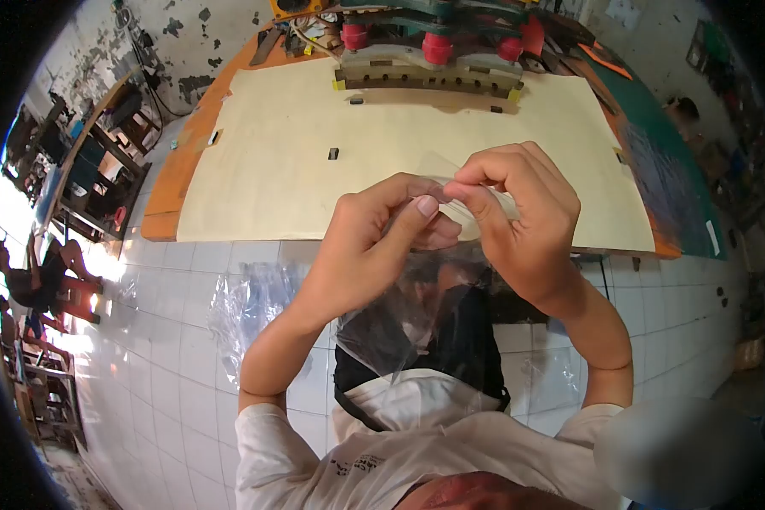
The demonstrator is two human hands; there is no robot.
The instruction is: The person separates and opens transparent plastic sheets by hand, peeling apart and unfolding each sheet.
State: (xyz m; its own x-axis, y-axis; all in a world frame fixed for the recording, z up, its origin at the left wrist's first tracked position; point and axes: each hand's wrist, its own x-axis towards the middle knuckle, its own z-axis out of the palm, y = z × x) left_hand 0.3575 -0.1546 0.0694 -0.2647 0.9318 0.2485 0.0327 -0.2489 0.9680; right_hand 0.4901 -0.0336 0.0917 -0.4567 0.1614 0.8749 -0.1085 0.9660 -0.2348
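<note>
A clear plastic sheet (399, 319) hangs from both hands over the lap, in front of the table's near edge. My left hand (387, 225) has its thumb and fingers closed on the plastic. Close beside it on the right, my right hand (518, 208) pinches the same plastic between thumb and forefinger. A thin clear piece sticks up between the fingertips. Below the hands lies the cream sheet (263, 170) that covers the table, with small dark pieces (333, 154) on it.
A green machine with red knobs (438, 48) stands at the table's back, a slotted metal bar (433, 82) before it. Clear plastic (251, 310) lies on the tiled floor at left. A person (42, 272) sits far left; more plastic (654, 174) lies at right.
</note>
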